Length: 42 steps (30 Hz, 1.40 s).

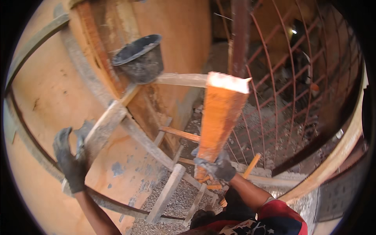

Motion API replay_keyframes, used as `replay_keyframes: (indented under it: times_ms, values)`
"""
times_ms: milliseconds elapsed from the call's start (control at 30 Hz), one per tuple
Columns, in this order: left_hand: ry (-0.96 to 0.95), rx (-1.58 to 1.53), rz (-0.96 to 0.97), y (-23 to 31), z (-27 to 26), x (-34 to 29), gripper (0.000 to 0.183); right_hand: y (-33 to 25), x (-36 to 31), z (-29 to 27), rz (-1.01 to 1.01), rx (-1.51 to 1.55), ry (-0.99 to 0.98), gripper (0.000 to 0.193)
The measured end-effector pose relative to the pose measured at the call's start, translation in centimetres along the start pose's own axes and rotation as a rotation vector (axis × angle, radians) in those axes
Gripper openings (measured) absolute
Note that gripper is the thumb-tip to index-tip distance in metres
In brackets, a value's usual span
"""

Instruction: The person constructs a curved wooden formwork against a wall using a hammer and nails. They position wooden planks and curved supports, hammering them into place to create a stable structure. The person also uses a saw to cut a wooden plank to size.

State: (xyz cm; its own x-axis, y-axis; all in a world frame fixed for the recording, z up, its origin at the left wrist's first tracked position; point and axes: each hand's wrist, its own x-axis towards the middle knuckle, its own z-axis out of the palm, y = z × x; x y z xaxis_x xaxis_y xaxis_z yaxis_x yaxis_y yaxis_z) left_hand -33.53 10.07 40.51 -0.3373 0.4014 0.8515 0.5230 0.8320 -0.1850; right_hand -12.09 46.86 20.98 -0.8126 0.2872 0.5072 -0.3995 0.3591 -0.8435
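My right hand (221, 166), in a dark grey glove, is wrapped round the lower part of a thick orange-brown wooden beam (222, 113). The beam rises away from me, its pale, rough-cut end at the top. On the left, my gloved left hand (72, 160) is raised with its fingers apart, beside a grey wooden crosspiece (103, 129). Whether it touches that wood, I cannot tell. A black bucket (145, 62), smeared with grey, sits tilted on the timber framework above and between my hands.
Long grey scaffold poles (147, 141) cross before an orange wall (51, 102) with flaking patches. Ladder-like rungs (180, 134) stand below, over gravel (160, 196). To the right is a reddish metal lattice (282, 78) with a dark post (240, 39). A curved wooden pole (333, 164) runs along the right.
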Motion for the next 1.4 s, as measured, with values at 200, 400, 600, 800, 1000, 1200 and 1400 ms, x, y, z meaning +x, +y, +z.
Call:
replay_keyframes:
  times_ms: [200, 400, 600, 800, 1000, 1200, 1400]
  values:
    - [-0.590, 0.038, -0.193, 0.1, -2.7, 0.0, 0.052, -9.8, 9.9, -2.1, -0.023, 0.216, 0.200, 0.037]
    - [-0.532, 0.036, -0.246, 1.7, -2.2, 0.2, 0.054, -13.8, 18.9, -2.0, -0.201, 0.323, 0.206, 0.052]
    - [-0.463, 0.080, -0.261, 2.0, -2.5, 0.0, 0.057, -15.3, 27.9, -0.2, -0.277, 0.465, 0.002, 0.042]
    - [-0.535, 0.122, -0.315, 2.4, -2.2, 0.9, 0.053, -21.1, 39.4, 0.3, -0.396, 0.341, -0.014, 0.049]
    - [-0.878, 0.022, -0.538, 3.2, -3.9, 3.5, 0.041, -34.7, 56.0, 1.9, -0.565, 0.282, 0.049, 0.051]
    - [-0.837, 0.035, -0.415, 0.8, -2.5, 1.8, 0.048, -48.7, 74.4, 2.3, -1.074, 0.146, 0.248, 0.056]
    - [-0.933, -0.041, -0.624, 1.5, -2.2, 3.5, 0.053, -61.5, 88.5, 5.1, -1.069, -0.174, 0.542, 0.063]
